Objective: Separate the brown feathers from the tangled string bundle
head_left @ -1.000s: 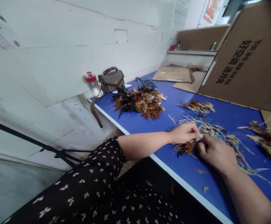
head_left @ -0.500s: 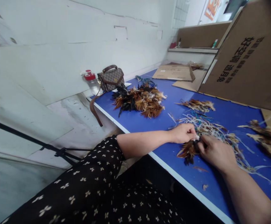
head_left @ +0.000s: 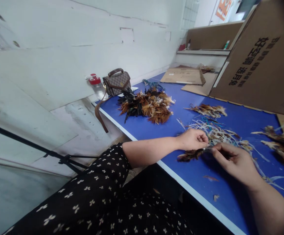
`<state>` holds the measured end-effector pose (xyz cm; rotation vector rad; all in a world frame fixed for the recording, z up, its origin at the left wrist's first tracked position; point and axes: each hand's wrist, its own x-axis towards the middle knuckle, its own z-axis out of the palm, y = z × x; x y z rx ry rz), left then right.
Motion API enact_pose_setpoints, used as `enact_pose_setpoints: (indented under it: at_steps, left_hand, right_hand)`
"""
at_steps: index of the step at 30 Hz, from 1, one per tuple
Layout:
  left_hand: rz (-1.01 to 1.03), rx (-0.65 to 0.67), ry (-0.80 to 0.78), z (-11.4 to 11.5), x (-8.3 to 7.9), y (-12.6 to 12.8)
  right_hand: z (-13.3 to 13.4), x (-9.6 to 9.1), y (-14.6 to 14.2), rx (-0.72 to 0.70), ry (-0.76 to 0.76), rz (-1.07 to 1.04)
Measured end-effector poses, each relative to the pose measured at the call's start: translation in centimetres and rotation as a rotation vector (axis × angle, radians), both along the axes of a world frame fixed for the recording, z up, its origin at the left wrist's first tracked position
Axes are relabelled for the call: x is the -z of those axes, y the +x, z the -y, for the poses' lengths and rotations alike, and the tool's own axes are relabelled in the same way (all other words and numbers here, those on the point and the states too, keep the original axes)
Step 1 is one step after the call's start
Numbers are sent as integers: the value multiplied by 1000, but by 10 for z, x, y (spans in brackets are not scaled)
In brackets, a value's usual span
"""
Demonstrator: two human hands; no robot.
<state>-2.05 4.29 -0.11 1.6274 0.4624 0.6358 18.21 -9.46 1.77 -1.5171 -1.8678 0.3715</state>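
A small bundle of dark brown feathers (head_left: 189,155) is held just above the blue table (head_left: 156,137), pointing left. My right hand (head_left: 235,161) pinches its quill end between thumb and fingers. My left hand (head_left: 193,138) is curled shut beside that same end, fingertips at the bundle's base. Right behind both hands lies a tangle of pale strips and strings (head_left: 217,133).
A big heap of brown and black feathers (head_left: 148,104) lies further left, with a handbag (head_left: 116,81) and a red-capped bottle (head_left: 96,85) behind it. More feathers (head_left: 282,147) lie at the right. A large cardboard box (head_left: 259,62) and flat cardboard (head_left: 183,76) stand at the back.
The bundle, bunched under my hands before, is now drawn out flat and lifted slightly. My right hand has shifted right and opened its palm upward.
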Motion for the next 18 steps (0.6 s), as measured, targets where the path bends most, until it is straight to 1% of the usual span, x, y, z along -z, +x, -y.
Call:
enact_pose_setpoints:
  at_steps: [4,6,10,13,16,18]
  left_hand:
    - [5,102,-87,0,2,0]
    - [0,129,-109,0,3,0]
    - [22,112,-121,-1,3,3]
    - [-15,109,-184,-1,1,3]
    - [-23,115,-226,1,-3,0]
    - [-15,131,-236,2,-6,-2]
  right_hand:
    - [-1,-1,2,44,6,-66]
    - [-2,1,1,55,11,-80]
    - [-4,1,-7,70,63,-80]
    - [-5,-4,-14,57,123,-77]
    - [-4,-7,-13,56,156,-86]
    - [-2,-4,-8,68,136,-100]
